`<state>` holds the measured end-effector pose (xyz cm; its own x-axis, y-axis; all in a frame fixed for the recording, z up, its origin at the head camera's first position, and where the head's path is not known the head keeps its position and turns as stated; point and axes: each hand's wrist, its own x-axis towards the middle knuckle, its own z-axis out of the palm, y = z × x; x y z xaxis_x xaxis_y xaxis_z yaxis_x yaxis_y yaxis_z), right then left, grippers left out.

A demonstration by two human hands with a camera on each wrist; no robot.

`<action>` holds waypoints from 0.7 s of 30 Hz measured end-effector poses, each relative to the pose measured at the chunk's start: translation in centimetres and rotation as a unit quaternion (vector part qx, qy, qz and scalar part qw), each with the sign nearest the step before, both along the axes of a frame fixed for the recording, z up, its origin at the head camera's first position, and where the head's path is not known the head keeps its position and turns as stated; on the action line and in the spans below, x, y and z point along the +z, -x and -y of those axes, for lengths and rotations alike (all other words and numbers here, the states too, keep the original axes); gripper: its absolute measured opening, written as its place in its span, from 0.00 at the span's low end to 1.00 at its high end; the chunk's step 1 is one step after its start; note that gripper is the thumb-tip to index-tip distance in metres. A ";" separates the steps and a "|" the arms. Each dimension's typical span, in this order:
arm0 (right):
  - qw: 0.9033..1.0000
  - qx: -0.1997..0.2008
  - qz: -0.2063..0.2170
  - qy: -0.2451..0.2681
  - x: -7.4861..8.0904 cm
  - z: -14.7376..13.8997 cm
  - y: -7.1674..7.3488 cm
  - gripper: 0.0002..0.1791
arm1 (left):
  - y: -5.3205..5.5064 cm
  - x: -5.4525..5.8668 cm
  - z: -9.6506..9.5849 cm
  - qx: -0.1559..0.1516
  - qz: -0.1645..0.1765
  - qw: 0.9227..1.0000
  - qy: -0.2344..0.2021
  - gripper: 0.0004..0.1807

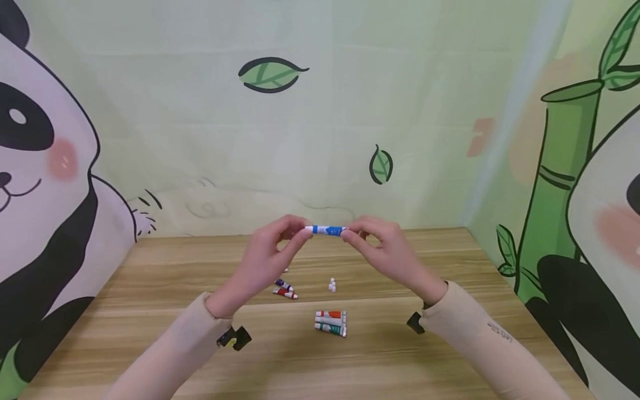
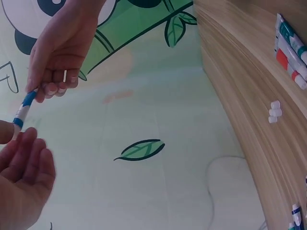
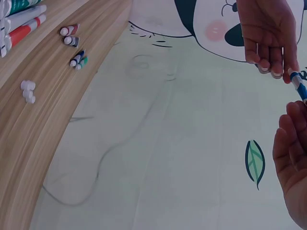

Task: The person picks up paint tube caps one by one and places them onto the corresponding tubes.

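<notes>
A small blue-and-white paint tube [image 1: 327,230] is held up level above the table, between the two hands. My left hand [image 1: 270,253] pinches its white cap end between thumb and fingertip. My right hand [image 1: 390,253] pinches the blue tail end. In the left wrist view the tube [image 2: 24,110] spans from one hand to the other, and the other left fingers [image 2: 33,165] are loosely bent. Only part of the tube [image 3: 298,85] shows at the edge of the right wrist view.
Three tubes, orange, pale and green, lie side by side [image 1: 330,323] near the front of the wooden table [image 1: 390,355]. Small white caps [image 1: 332,285] cluster behind them. A red tube [image 1: 285,293] and a purple tube [image 1: 283,284] lie left; blue and green ones [image 3: 78,60] show beyond.
</notes>
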<state>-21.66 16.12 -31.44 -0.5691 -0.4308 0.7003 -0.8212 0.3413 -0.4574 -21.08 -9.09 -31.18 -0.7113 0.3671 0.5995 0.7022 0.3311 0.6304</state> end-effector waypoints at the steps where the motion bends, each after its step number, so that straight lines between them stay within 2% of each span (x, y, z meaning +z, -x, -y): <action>1: 1.000 -0.001 -0.016 -0.002 0.0 0.0 0.0 0.05 | 0.0 0.0 0.0 -0.003 0.028 1.000 0.006 0.10; 5: 0.995 0.003 -0.095 -0.013 -0.1 0.0 0.2 0.04 | -0.1 0.1 0.1 -0.019 0.114 0.993 0.027 0.15; 8: 0.990 0.009 -0.139 -0.018 -0.1 0.0 0.4 0.14 | -0.2 0.2 0.1 -0.027 0.137 0.990 0.030 0.17; 10: 0.989 0.012 -0.144 -0.016 -0.1 0.1 0.4 0.19 | -0.2 0.2 0.2 -0.030 0.139 0.989 0.029 0.17; 12: 0.991 0.016 -0.132 -0.012 -0.1 0.1 0.4 0.18 | -0.3 0.2 0.2 -0.033 0.126 0.991 0.033 0.16; 14: 0.994 0.017 -0.110 -0.006 -0.2 0.0 0.4 0.13 | -0.3 0.2 0.2 -0.035 0.101 0.993 0.039 0.15; 18: 0.999 0.013 -0.037 0.005 -0.3 0.0 0.0 0.03 | -0.4 0.0 0.2 -0.029 0.008 0.998 0.061 0.11; 21: 0.998 0.006 0.056 0.016 0.0 0.0 -0.3 0.04 | -0.3 -0.2 0.2 -0.023 -0.075 0.994 0.078 0.06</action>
<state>-21.36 16.12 -31.46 -0.6402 -0.4163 0.6457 -0.7677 0.3153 -0.5579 -20.82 -9.25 -31.37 -0.5981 0.4938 0.6312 0.8013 0.3812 0.4611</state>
